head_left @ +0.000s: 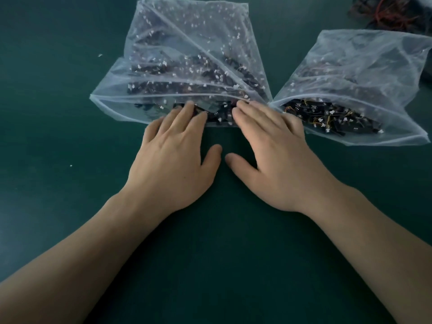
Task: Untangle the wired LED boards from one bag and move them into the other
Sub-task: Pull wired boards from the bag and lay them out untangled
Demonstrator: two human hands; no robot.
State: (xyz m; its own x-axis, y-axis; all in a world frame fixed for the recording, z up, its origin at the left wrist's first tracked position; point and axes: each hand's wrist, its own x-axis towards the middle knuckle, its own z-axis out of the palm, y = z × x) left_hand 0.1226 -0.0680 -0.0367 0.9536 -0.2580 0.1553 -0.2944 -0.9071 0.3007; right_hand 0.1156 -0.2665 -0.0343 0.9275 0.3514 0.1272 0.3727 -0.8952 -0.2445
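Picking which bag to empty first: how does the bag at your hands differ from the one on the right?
The centre bag lies spread and flatter, with a diagonal crease; the right bag is puffed and crumpled. The left hand and right hand both have fingers at the centre bag's mouth; the right bag is untouched. Both are clear plastic, mouths toward the person, holding dark wired boards.

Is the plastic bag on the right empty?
No, the right bag holds a heap of small dark wired boards lying just inside its open mouth.
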